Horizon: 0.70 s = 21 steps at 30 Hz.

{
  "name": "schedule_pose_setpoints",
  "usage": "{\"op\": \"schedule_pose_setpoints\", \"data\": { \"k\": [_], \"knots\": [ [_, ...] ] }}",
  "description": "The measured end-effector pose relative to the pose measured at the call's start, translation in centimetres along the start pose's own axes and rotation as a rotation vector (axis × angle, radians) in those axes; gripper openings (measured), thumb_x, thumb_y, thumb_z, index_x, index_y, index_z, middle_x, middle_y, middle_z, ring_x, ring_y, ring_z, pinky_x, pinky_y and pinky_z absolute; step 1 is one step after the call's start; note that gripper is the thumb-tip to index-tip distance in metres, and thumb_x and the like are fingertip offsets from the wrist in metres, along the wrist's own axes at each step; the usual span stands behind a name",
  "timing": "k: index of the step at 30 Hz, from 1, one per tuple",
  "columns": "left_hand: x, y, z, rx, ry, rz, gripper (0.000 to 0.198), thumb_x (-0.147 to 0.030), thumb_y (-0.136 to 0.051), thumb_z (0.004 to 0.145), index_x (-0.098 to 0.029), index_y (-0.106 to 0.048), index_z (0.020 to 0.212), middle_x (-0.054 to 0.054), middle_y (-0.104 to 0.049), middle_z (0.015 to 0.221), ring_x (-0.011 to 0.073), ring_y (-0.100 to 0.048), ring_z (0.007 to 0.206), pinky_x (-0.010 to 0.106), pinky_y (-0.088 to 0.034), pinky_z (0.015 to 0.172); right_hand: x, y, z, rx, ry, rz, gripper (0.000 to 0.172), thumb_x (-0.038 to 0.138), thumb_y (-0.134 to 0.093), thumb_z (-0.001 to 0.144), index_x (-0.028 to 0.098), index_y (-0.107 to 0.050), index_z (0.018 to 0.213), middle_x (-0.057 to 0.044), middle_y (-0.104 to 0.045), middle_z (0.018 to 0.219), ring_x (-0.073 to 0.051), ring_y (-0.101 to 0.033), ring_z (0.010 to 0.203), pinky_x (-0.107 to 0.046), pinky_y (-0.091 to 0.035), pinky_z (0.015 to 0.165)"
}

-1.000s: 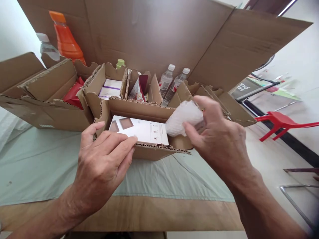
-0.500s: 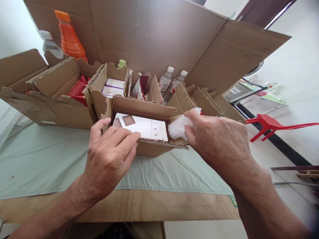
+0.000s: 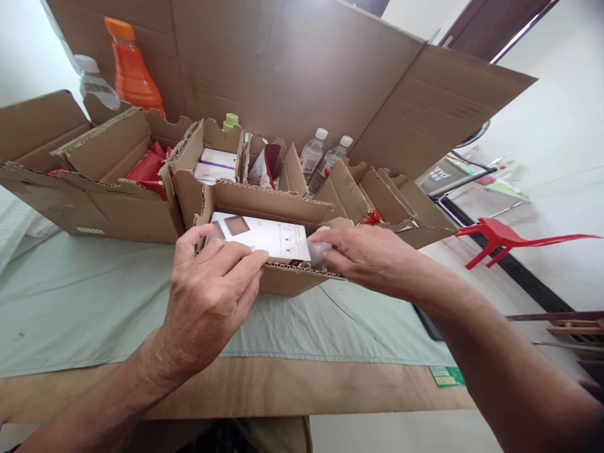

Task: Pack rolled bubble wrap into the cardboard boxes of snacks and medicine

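My left hand (image 3: pixel 214 277) grips the front left rim of a small cardboard box (image 3: pixel 287 280), its fingers bent over the edge and onto a white printed box (image 3: pixel 264 234). That printed box lies inside the cardboard one, with brown squares on its top. At the right end of the cardboard box, my right hand (image 3: pixel 363 255) has its fingers closed on crumpled bubble wrap (image 3: pixel 319 248). The wrap sits low, against the end of the white box and partly hidden by my fingers.
Behind stand cardboard compartments (image 3: pixel 113 211) holding red packets (image 3: pixel 150 170) and purple-edged white boxes (image 3: pixel 214 167). An orange bottle (image 3: pixel 134 72) and clear bottles (image 3: pixel 312 151) rise at the back. A red plastic chair (image 3: pixel 503 236) is off to the right.
My right hand has moved left and down, pushing the bubble wrap deeper into the box's right end. The white box has shifted slightly left. My left hand has stayed nearly in place.
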<state>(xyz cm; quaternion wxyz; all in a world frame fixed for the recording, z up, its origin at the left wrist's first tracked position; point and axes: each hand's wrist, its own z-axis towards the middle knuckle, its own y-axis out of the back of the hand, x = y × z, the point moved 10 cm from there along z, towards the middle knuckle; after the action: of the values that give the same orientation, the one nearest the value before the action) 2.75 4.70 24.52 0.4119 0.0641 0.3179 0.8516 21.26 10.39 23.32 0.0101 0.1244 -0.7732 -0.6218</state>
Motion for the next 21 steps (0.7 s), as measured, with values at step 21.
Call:
{"op": "schedule_pose_setpoints", "data": {
  "k": [21],
  "knots": [
    [5.5, 2.4, -5.7, -0.154, 0.384, -0.135, 0.064, -0.017, -0.07, 0.092, -0.034, -0.052, 0.151, 0.007, -0.056, 0.151, 0.0311, -0.053, 0.141, 0.054, -0.04, 0.123, -3.2, 3.1, -6.0, -0.439, -0.007, 0.259, 0.025, 0.035, -0.054, 0.099, 0.025, -0.075, 0.09, 0.0, -0.074, 0.075, -0.015, -0.06, 0.061, -0.03, -0.043, 0.065]
  ]
}}
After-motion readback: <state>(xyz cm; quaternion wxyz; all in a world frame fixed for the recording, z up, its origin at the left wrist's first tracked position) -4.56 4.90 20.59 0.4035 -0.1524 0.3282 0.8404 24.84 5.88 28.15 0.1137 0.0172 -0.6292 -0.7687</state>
